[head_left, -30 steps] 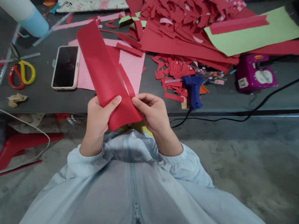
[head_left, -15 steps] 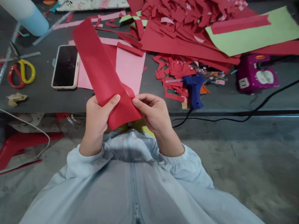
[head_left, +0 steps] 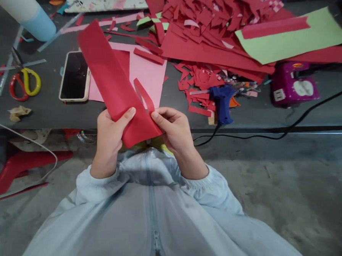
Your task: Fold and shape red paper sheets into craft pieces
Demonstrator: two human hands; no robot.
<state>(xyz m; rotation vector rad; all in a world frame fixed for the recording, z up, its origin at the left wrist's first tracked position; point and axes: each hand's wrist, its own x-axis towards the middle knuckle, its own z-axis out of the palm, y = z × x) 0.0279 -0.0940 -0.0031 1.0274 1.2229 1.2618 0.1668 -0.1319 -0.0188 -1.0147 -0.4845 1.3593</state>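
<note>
A long piece of red paper [head_left: 108, 71] slants across the middle, over the table's front edge. My left hand [head_left: 109, 140] grips it near its lower end, thumb on top and the other fingers hidden beneath. Along its right side a narrow red paper strip [head_left: 144, 93] stands away from the sheet and curls at its free upper end. My right hand [head_left: 176, 130] pinches this strip between thumb and forefinger, close to where it meets the sheet. Behind the sheet lies pink paper [head_left: 151, 73].
To the left are a phone [head_left: 75, 76] and scissors [head_left: 25, 83] with red and yellow handles. At right are a blue glue gun [head_left: 222, 104] with a black cord, a purple device [head_left: 293, 84], and heaped red paper pieces [head_left: 211, 15]. A red stool [head_left: 17, 162] stands below left.
The strip has come further away from the sheet's right edge, and its upper end now stands free. The sheet's top has shifted slightly left. Both hands keep their holds.
</note>
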